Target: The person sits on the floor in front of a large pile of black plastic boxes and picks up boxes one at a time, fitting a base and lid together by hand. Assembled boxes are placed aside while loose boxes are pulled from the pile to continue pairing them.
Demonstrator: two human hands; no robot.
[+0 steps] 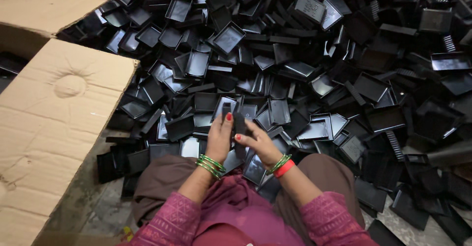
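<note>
- Left hand (220,137): your fingers are closed round the left edge of a small stack of black plastic trays (237,128), thumb on the near face; the stack stands upright on edge, just in front of your knees.
- Right hand (259,144): your fingers are pinched on the stack's right lower edge, so both hands share the one stack and meet across it.
- Position of the stack: it sits at the near margin of the heap of loose black trays (295,64), which spreads away from the stack to the far side and to the right over the floor (105,204).
- Cardboard box (54,108): its open flaps lie well to the left of the stack; the inside is not visible.
- Handling, as a judgement: keep the trays nested square, rims aligned, and press evenly from both sides; a skewed tray would likely jam or splay the stack.
- Support the bottom edge with your right fingers so that no piece slips out downward.
- The shiny, thin-walled trays probably slide on one another, so grip the edges, not the faces.
- How many trays the stack holds cannot be told.
</note>
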